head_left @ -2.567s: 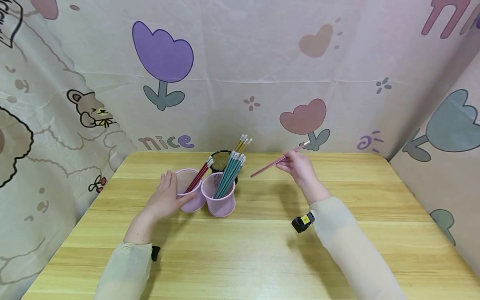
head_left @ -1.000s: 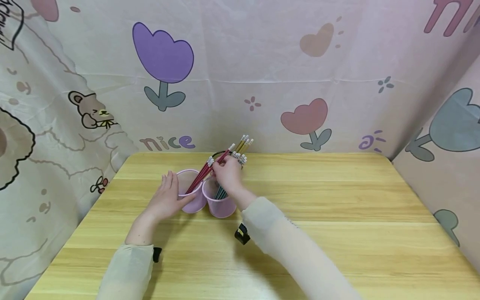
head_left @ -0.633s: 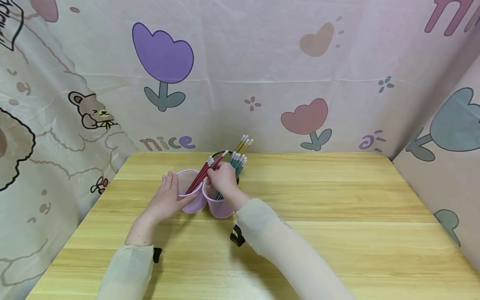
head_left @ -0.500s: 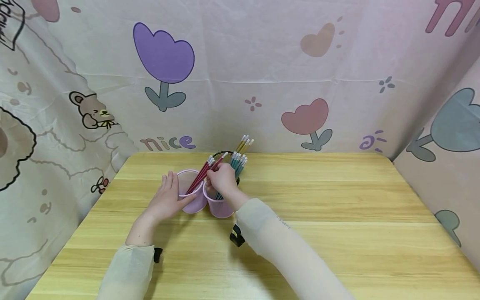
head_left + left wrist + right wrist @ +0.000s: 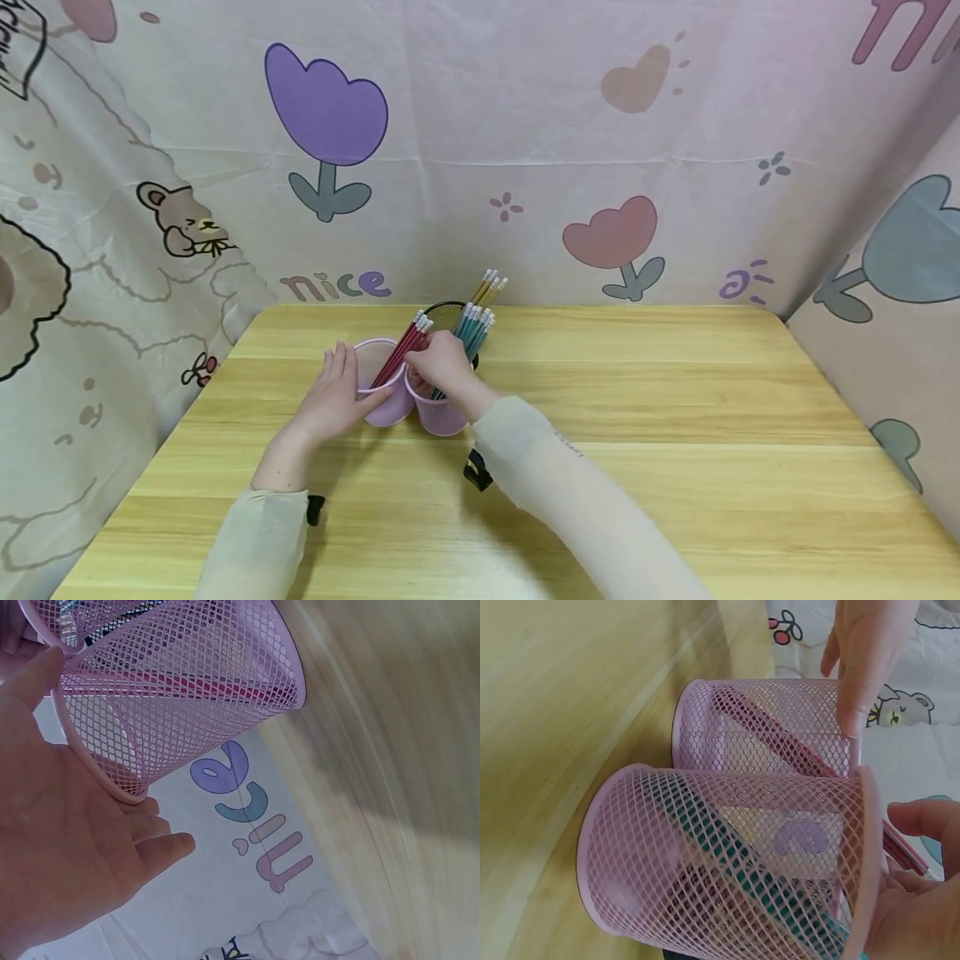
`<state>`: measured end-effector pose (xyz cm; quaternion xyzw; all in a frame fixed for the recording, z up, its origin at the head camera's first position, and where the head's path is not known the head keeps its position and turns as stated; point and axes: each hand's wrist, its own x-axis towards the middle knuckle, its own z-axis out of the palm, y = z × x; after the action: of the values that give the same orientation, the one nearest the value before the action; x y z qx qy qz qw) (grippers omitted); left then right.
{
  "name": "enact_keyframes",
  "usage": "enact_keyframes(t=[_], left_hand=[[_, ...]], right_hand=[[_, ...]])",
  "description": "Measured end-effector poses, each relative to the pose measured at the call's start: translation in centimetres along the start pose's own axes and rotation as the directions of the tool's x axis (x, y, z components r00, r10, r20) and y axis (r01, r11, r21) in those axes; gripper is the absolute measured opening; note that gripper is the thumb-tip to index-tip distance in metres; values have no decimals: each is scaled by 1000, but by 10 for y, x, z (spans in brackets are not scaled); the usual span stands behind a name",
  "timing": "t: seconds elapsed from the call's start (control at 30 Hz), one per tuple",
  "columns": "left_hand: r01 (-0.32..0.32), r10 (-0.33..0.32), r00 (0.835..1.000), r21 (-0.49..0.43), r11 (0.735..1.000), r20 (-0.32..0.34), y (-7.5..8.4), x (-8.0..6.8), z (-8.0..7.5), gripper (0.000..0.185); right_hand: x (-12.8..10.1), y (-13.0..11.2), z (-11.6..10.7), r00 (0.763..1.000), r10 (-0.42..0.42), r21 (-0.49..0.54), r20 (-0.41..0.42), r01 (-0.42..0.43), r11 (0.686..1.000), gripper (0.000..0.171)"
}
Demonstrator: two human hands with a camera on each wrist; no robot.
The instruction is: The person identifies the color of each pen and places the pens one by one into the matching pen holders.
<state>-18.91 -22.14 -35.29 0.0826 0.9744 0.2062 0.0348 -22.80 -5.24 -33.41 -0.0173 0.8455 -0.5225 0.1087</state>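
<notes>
Two pink mesh pencil cups stand side by side on the table. My left hand (image 5: 330,404) holds the left cup (image 5: 388,410) at its rim, the thumb across the front and the fingers along the far left side. Several red pencils (image 5: 397,354) lean to the right in it, white erasers up. My right hand (image 5: 442,364) is over the right cup (image 5: 441,418), beside the red pencils' upper ends. In the right wrist view its thumb (image 5: 919,817) stands apart from its fingers, with the pencils (image 5: 904,851) showing in between. Teal pencils (image 5: 477,327) lean in the right cup, partly hidden.
A black mesh cup (image 5: 447,307) stands behind the pink ones, mostly hidden, with yellow pencils (image 5: 489,287) upright near it. The wooden table (image 5: 675,433) ends at a printed cloth backdrop (image 5: 480,100).
My right hand has come from the right with a red pencil and lowered it into the left cup; its eraser is now level with the others. The left hand has stayed put.
</notes>
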Motion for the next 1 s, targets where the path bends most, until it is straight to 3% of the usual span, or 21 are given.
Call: enact_keyframes(t=[0.3, 0.53, 0.63, 0.7, 0.87, 0.93, 1.0], left_hand=[[21, -22, 1000, -65, 998, -19, -1, -3, 1, 101], [17, -27, 994, -91, 996, -109, -2, -5, 5, 101], [-12, -1, 988, -82, 997, -152, 3, -7, 6, 97], [-29, 16, 985, -72, 997, -170, 9, -9, 7, 95], [-70, 64, 979, -28, 997, -196, 25, -11, 9, 90], [-93, 89, 975, -8, 996, -205, 31, -12, 10, 89], [-113, 112, 971, 7, 994, -213, 38, -13, 11, 90]], right_hand=[[-10, 4, -17, 991, -119, -44, -68, 116, 992, 15], [-26, 15, -33, 965, -248, -136, -91, 234, 963, 16], [-34, 19, -39, 924, -362, -265, -121, 321, 909, 21], [-40, 23, -43, 879, -457, -342, -136, 392, 854, 24], [-54, 35, -52, 703, -699, -556, -133, 531, 640, 41], [-59, 40, -57, 680, -726, -622, -106, 524, 581, 54], [-63, 45, -62, 702, -708, -667, -78, 492, 560, 66]])
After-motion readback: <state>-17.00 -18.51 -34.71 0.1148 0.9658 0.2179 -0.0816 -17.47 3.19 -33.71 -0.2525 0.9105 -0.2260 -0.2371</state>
